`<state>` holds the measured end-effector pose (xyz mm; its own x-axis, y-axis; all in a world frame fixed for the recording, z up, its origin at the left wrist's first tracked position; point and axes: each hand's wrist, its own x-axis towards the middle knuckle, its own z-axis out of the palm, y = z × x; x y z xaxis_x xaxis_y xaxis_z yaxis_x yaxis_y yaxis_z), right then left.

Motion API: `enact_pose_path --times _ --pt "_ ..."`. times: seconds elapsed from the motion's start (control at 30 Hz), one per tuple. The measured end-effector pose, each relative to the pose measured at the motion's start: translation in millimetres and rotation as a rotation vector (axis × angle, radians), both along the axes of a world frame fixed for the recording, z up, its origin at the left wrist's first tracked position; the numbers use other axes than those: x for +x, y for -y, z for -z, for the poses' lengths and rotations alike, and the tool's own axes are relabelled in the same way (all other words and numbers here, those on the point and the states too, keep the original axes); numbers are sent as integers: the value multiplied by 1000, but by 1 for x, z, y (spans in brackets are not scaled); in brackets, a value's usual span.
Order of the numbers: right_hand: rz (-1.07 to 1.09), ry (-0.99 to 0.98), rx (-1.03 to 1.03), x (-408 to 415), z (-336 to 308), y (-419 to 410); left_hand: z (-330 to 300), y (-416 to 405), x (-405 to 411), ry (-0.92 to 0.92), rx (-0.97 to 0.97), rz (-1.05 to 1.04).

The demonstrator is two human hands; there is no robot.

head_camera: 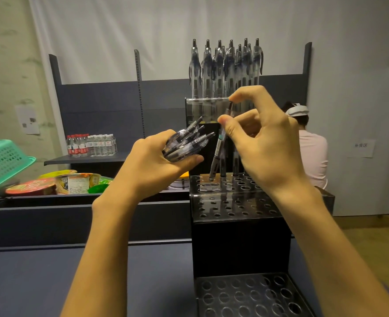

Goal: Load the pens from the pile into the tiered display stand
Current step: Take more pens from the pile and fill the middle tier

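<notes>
A black tiered display stand (239,245) with rows of round holes rises in steps at centre right. Its top tier is filled with several clear pens (225,69) standing upright. My left hand (157,165) grips a bundle of several clear pens (186,143), held left of the stand above the middle tier. My right hand (264,143) pinches one pen (218,147) between thumb and forefinger near its top; the pen leans, with its tip in a hole at the back left of the middle tier. A few more pens stand behind it, partly hidden by my right hand.
A dark counter (79,271) lies below my arms. At left sit a green plastic basket (1,163) and packaged food (58,181). Water bottles (90,145) stand on a back shelf. A person in a pink shirt (312,154) sits behind the stand at right.
</notes>
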<state>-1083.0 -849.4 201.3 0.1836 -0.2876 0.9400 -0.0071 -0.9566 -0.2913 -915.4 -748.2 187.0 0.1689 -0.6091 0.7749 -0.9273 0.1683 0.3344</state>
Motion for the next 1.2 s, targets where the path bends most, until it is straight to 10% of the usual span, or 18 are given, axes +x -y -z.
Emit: enact_pose_path --times 0.53,1.2 --pt "430 -419 -129 11 -5 -4 0 -1 6 2 -13 -5" --pt "-78 -302 87 7 8 -2 -2 -3 -1 12 -10 186"
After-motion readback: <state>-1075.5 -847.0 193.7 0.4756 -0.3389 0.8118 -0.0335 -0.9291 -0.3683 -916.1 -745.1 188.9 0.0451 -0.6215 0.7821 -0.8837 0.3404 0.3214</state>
